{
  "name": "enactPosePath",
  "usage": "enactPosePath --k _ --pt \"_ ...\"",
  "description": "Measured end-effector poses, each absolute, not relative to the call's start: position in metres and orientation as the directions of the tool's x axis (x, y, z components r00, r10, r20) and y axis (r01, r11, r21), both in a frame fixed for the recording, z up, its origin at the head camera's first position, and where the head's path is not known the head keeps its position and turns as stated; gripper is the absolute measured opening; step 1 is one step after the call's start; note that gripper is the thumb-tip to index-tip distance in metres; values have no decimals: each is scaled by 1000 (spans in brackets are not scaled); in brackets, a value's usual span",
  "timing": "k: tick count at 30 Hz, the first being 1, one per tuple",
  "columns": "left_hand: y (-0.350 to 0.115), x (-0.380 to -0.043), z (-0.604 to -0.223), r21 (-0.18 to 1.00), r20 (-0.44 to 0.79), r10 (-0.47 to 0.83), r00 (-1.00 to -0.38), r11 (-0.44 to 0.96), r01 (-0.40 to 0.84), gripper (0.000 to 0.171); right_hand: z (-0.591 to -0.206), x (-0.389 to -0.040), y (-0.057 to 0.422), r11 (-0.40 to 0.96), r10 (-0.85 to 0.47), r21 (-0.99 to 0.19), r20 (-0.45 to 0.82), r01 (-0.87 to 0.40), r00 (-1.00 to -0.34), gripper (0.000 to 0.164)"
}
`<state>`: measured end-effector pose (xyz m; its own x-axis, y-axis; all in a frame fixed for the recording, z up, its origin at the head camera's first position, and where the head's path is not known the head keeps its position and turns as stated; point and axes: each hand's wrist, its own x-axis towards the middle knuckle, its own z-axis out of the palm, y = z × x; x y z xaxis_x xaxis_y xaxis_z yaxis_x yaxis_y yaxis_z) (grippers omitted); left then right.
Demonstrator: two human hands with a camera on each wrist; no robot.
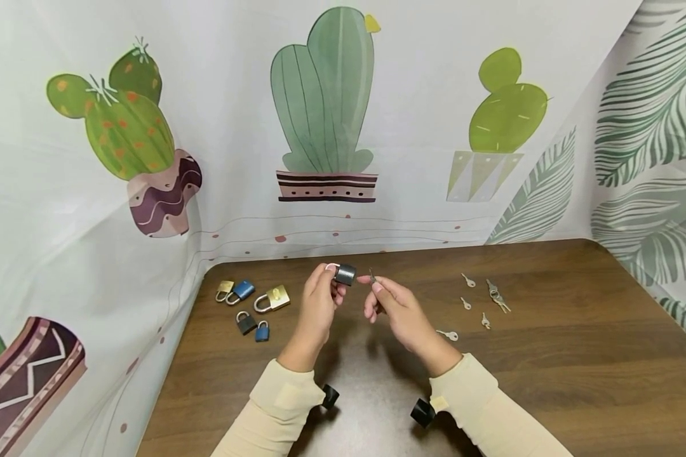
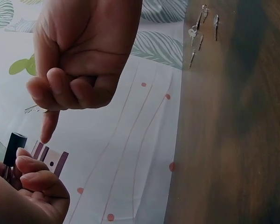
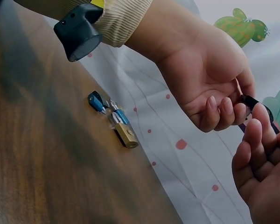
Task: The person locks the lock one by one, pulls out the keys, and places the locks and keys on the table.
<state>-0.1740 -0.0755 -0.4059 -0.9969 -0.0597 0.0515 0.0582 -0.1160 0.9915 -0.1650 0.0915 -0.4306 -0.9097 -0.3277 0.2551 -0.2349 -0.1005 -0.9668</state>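
A black padlock [image 1: 345, 274] is held up over the table by my left hand [image 1: 320, 295], whose thumb and fingers grip it at the shackle end. The padlock's body points right, toward my other hand. My right hand [image 1: 397, 311] pinches a small key [image 1: 371, 274] between thumb and forefinger, a short gap away from the padlock. In the left wrist view the toothed blade of the key [image 2: 32, 109] sticks out beside the right hand's fingers, and the padlock [image 2: 15, 148] stands below it. Fingers partly cover the padlock [image 3: 256, 103] in the right wrist view.
Several padlocks lie at the table's left: a large brass one [image 1: 277, 297], a small brass one [image 1: 225, 289], blue ones [image 1: 242, 291] and a black one [image 1: 246, 324]. Several loose keys [image 1: 469, 280] and a bunch of keys [image 1: 496, 296] lie at right. A patterned cloth hangs behind the table [image 1: 549, 393].
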Motion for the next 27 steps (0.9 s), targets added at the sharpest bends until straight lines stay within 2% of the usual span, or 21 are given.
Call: enactPosePath --k 12,21,27 --pt "-87 -175 -393 987 26 -83 -996 -157 39 29 -423 -169 101 -95 -281 -966 259 -241 -924 36" --pt "-109 -179 -396 991 16 -121 -993 -133 32 28 -420 -169 121 -33 -212 -973 229 -227 -950 32" --pt "-123 -177 -398 997 40 -120 -992 -67 49 30 -423 -167 139 2 -127 -983 181 -183 -975 29"
